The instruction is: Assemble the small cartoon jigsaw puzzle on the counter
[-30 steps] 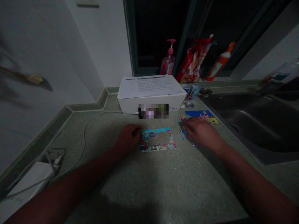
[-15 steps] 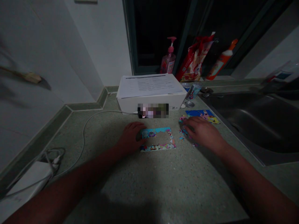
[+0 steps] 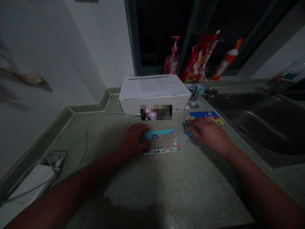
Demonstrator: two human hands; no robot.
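A partly assembled jigsaw puzzle (image 3: 164, 149) lies flat on the counter, its border joined and bare counter showing through the middle. My left hand (image 3: 133, 140) rests at its left edge, thumb and fingers apart, holding nothing that I can see. To the right of the puzzle is a small pile of loose jigsaw pieces (image 3: 188, 133). Over that pile is my right hand (image 3: 209, 132), its thumb and fingers apart and the fingertips bent down among the pieces. Partly behind this hand lies a blue picture card (image 3: 199, 114) with cartoon figures.
Behind the puzzle stands a white box (image 3: 154, 87) with printed sheets on top and a cabled phone (image 3: 156, 113) leaning on its front. A can (image 3: 199, 92) is beside it. The sink (image 3: 259, 124) lies right; a white power strip (image 3: 30, 181) and cables lie left.
My right hand has shifted very slightly over the loose pieces. The left hand and the puzzle stay where they were.
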